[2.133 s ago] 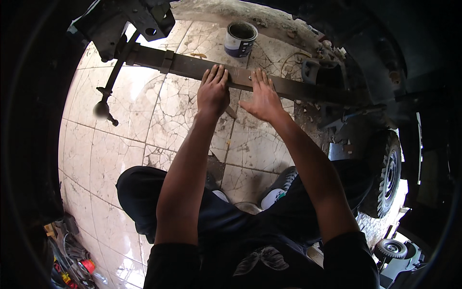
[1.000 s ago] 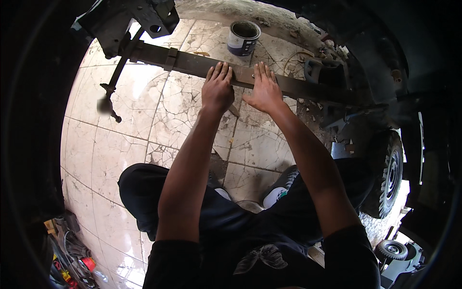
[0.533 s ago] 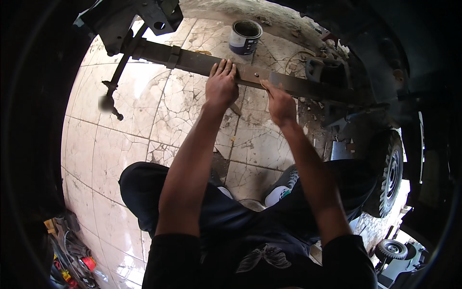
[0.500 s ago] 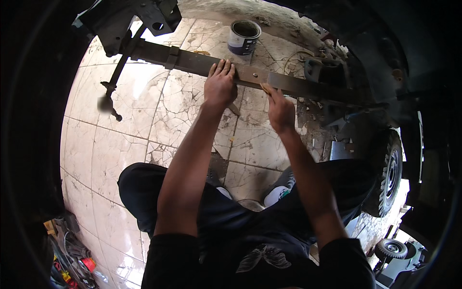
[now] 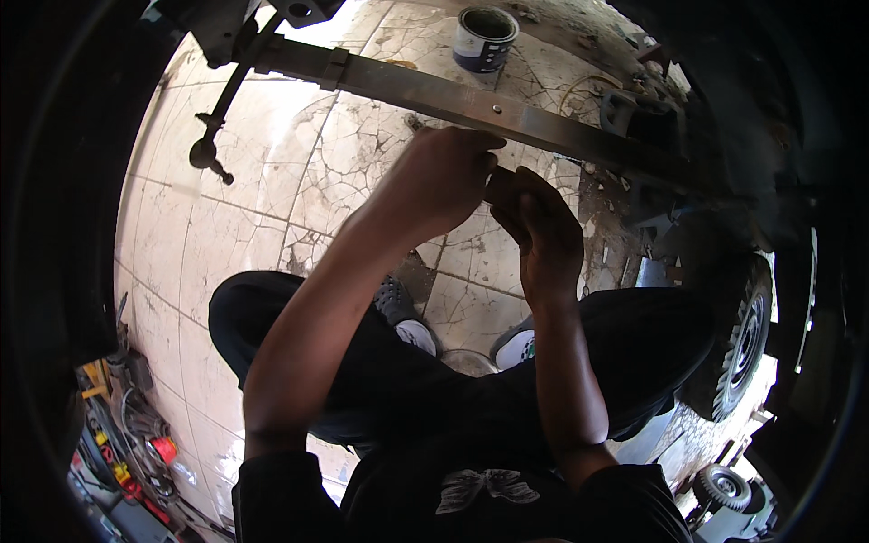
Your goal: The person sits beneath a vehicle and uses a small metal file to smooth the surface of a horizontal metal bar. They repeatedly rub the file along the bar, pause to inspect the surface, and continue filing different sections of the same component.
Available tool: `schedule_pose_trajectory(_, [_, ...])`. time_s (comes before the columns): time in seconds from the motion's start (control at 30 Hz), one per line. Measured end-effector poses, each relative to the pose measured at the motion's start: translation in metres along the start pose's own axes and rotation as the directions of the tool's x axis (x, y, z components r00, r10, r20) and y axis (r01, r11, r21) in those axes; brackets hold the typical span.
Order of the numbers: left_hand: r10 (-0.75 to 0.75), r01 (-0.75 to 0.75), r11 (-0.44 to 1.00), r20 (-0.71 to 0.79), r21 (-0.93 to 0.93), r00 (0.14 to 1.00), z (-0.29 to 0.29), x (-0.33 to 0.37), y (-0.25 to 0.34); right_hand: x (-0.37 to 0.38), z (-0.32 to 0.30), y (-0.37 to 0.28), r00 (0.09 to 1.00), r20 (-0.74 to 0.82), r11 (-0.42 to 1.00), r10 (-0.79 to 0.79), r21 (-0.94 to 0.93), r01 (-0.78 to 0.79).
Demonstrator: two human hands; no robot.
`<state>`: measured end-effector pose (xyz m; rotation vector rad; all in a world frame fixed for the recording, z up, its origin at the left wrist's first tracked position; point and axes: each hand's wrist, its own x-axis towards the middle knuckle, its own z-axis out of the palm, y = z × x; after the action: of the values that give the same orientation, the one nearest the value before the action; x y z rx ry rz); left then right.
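A dark metal leaf spring [image 5: 407, 88] runs across the upper part of the view, with a clip [image 5: 335, 69] around it and a bolt head [image 5: 497, 109] near its middle. Just on my side of the spring, apart from it, my two hands meet. My right hand [image 5: 549, 226] is closed on a small flat brown piece [image 5: 503, 187], perhaps folded sandpaper. Against the other edge of that piece, my left hand [image 5: 448, 176] has its fingers curled and pinching. Shadow and the fingers hide most of the piece.
A paint can [image 5: 485, 41] stands on the cracked tile floor [image 5: 235, 195] beyond the spring. A rod with a ball-shaped joint [image 5: 202, 152] hangs at the left. Tools [image 5: 122, 466] lie at lower left. A wheel [image 5: 747, 337] stands at the right.
Both hands have come off the leaf spring and together toward me. My left hand, earlier flat on the spring, now grips at the brown piece. The view has shifted slightly.
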<state>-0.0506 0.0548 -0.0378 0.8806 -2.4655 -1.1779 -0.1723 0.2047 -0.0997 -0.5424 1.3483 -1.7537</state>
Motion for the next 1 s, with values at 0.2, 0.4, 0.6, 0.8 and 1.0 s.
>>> schedule_pose_trajectory(0.2, [-0.274, 0.215, 0.829, -0.041, -0.516, 0.961, 0.000, -0.061, 0.005, -0.011, 0.006, -0.032, 0.988, 0.133, 0.981, 0.080, -0.184, -0.055])
schedule_pose_trajectory(0.4, [-0.200, 0.170, 0.871, -0.015, -0.461, 0.980, 0.026, -0.040, -0.005, -0.015, -0.015, -0.058, 0.971, 0.170, 0.921, 0.170, -0.378, -0.095])
schedule_pose_trajectory(0.6, [-0.341, 0.279, 0.766, 0.001, -0.579, 0.940, 0.049, -0.035, -0.006, -0.007, -0.026, -0.009, 0.952, 0.115, 0.958, 0.283, -0.076, -0.275])
schedule_pose_trajectory(0.8, [-0.337, 0.233, 0.748, -0.054, -0.621, 0.940, 0.058, -0.031, -0.019, 0.009, -0.020, 0.014, 0.992, 0.025, 0.990, 0.121, -0.080, -0.119])
schedule_pose_trajectory(1.0, [-0.308, 0.240, 0.670, 0.032, -0.703, 0.951, 0.057, -0.042, -0.035, 0.013, -0.025, 0.018, 0.977, 0.079, 0.951, 0.200, -0.256, -0.174])
